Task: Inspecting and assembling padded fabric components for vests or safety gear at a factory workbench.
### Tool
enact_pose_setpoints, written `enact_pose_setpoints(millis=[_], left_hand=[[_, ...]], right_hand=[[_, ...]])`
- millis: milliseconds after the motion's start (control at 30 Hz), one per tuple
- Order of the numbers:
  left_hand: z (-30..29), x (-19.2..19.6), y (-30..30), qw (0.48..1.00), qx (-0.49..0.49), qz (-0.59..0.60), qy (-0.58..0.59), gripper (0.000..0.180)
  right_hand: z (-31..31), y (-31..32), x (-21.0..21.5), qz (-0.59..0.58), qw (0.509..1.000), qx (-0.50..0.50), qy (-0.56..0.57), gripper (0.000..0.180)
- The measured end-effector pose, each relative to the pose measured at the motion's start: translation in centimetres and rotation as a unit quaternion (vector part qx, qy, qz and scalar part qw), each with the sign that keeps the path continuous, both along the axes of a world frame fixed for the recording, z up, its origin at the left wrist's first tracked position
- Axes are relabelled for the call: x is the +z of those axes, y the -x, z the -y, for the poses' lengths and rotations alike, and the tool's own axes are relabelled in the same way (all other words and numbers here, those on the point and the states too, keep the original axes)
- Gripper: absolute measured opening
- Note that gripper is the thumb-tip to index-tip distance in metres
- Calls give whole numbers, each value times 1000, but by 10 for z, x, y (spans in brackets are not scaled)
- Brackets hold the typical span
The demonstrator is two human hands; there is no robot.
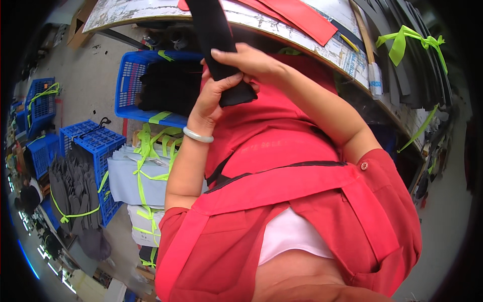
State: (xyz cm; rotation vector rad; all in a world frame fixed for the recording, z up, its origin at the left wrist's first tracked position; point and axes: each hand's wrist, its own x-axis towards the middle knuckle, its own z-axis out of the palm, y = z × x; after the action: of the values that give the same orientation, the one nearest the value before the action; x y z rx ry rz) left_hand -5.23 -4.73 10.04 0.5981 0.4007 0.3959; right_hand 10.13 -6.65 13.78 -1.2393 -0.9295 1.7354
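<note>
A long black strip of fabric [214, 32] runs from the far edge of the view down to just in front of my body, its near end hanging by my red apron [282, 146]. My left hand [214, 98], with a pale bangle on the wrist, grips the strip near that end, thumb on top. Close beside it, my right hand [249, 60] pinches the same strip a little farther up, thumb lying across it. The fingers beneath the cloth are partly hidden.
A worn white table [136, 14] stands ahead, with red fabric pieces [302, 20] on it. Grey strips tied with green ribbon [402, 45] are at right. Left of me are a blue crate [123, 95] holding black cloth, a tied light-blue fabric stack [123, 173] and grey bundles [75, 186].
</note>
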Motion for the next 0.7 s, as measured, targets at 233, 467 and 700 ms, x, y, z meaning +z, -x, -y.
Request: enact_pose_setpoints(millis=[233, 467, 700], left_hand=[[61, 10, 1, 969, -245, -22, -20, 35], [-6, 12, -19, 943, 163, -168, -239, 40], [82, -21, 14, 901, -44, -116, -415, 36]], right_hand=[[-48, -67, 0, -1, 969, -243, -39, 35], [-42, -51, 9, -65, 992, -102, -41, 35], [-55, -100, 46, 56, 958, -272, -65, 32]])
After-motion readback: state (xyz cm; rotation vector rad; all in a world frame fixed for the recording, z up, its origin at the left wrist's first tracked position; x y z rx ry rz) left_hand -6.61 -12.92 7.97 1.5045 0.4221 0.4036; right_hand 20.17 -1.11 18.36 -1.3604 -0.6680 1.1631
